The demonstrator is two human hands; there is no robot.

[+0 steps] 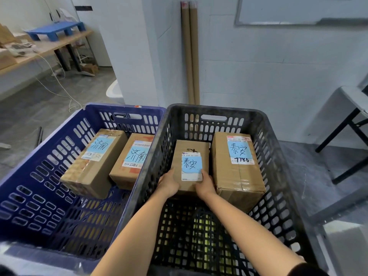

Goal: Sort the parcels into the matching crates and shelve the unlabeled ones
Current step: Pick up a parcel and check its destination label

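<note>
Left hand [168,185] and right hand [205,186] grip small parcel [191,148] by near end in black crate [215,109].
Long axis runs toward crate's far wall, label up, just beside bigger parcel [237,176].

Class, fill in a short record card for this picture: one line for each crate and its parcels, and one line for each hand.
blue crate: left; holds a long parcel and a short parcel, both labelled 济南
black crate: right; holds a small parcel and a big parcel, both labelled 泰安
left hand: grips the small parcel's near left corner
right hand: grips its near right corner
behind: two cardboard tubes lean on the wall
</note>
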